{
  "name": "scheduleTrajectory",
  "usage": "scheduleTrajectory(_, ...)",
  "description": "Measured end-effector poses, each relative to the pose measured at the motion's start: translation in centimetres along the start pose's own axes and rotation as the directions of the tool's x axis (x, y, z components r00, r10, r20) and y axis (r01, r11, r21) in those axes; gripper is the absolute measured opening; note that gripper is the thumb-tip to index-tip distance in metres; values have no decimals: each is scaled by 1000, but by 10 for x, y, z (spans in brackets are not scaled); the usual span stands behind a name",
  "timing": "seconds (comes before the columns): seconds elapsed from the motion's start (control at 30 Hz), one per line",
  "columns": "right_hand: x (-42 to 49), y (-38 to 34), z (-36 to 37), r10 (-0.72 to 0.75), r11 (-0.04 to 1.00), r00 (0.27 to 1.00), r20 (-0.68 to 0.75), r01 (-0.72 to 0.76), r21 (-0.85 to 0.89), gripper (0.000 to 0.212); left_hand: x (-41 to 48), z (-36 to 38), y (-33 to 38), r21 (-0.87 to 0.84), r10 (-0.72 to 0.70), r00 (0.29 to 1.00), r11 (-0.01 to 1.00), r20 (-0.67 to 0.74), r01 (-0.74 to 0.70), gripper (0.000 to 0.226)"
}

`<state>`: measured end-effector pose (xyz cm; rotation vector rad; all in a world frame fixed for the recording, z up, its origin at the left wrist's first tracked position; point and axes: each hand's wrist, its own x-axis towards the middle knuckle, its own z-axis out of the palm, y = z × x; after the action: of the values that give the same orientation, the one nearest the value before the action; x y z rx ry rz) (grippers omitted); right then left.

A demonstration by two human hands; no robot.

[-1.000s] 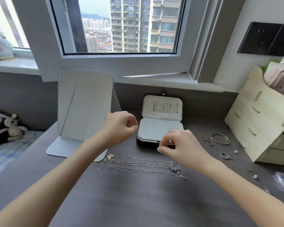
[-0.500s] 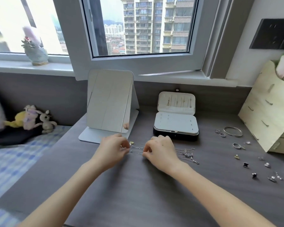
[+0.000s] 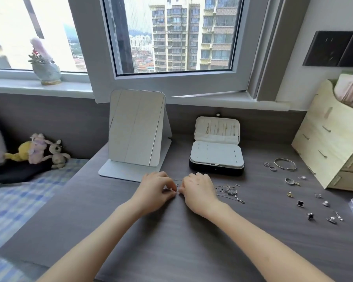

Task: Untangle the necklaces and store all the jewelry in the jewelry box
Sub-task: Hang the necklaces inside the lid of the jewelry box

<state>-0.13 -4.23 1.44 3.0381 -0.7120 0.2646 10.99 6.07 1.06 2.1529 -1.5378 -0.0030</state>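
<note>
Centre of the dark grey wood-grain desk (image 3: 171, 241): thin silver necklaces (image 3: 230, 191), tangled, trailing right from under the hands. The left hand (image 3: 155, 190) and right hand (image 3: 198, 192): side by side, almost touching, fingertips curled, pinching the chains' left end. Toward the rear edge: black jewelry box with white lining (image 3: 216, 157), lid open. Near the right edge: silver bangle (image 3: 284, 164), rings, earrings.

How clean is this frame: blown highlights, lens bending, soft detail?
Head view: left window pane blown out white; head view: wide-angle bending tilts the white window frame; head view: thin silver necklace chains beside the right hand barely resolved.
</note>
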Motion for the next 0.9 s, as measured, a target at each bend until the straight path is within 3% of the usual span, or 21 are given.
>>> scheduleTrajectory(0.37, -9, 10, -23, 47, 900, 997, 67, -71, 430, 18, 0, 3, 1, -69, 60, 998, 996, -8, -60, 6)
scheduleTrajectory(0.5, -18, 14, -37, 77, 732, 991, 109, -130, 669, 14, -4, -5, 6, -259, 31, 999, 965, -23, -36, 16)
scheduleTrajectory(0.57, -24, 18, -48, 92, 563, 988, 127, -156, 812, 18, -5, -13, 12, -426, -65, 998, 902, 13, 64, 20)
scheduleTrajectory(0.67, -30, 25, -66, 68, 350, 986, 154, -169, 921, 21, -2, -28, 28, -761, -151, 984, 625, 98, 172, 7)
scheduleTrajectory(0.73, -33, 32, -75, 70, 239, 983, 168, -180, 954, 20, 2, -36, 40, -839, -156, 982, 517, 102, 170, 6)
scheduleTrajectory(0.83, -36, 42, -89, 66, 263, 984, 164, -176, 949, 9, 12, -50, 58, -889, -90, 991, 441, 94, 124, 6)
scheduleTrajectory(0.87, -37, 45, -94, 55, 304, 984, 169, -178, 936, 3, 16, -55, 64, -885, -47, 995, 454, 86, 98, 5)
scheduleTrajectory(0.9, -39, 48, -99, 38, 350, 983, 180, -182, 919, 13, 21, -61, 71, -869, 1, 997, 491, 77, 66, 4)
